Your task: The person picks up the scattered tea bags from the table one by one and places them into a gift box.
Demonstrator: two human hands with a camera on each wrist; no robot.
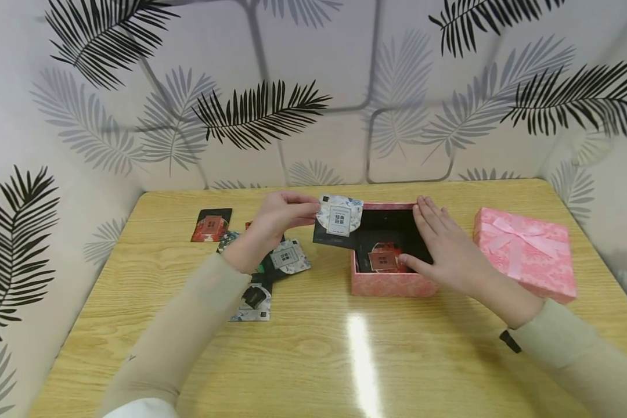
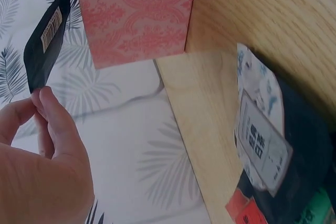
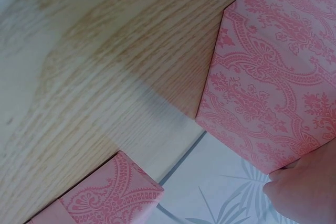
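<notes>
Sachet (image 1: 339, 219) pinched in my left hand (image 1: 269, 224), lying rightward of those fingers (image 1: 304, 209), at the left rim of the open pink box (image 1: 392, 285). Right hand (image 1: 446, 249) rests, straight-fingered, along the right rim.

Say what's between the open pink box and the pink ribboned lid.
Bare yellow wooden tabletop in the right wrist view; the right hand overhangs it in the head view.
</notes>
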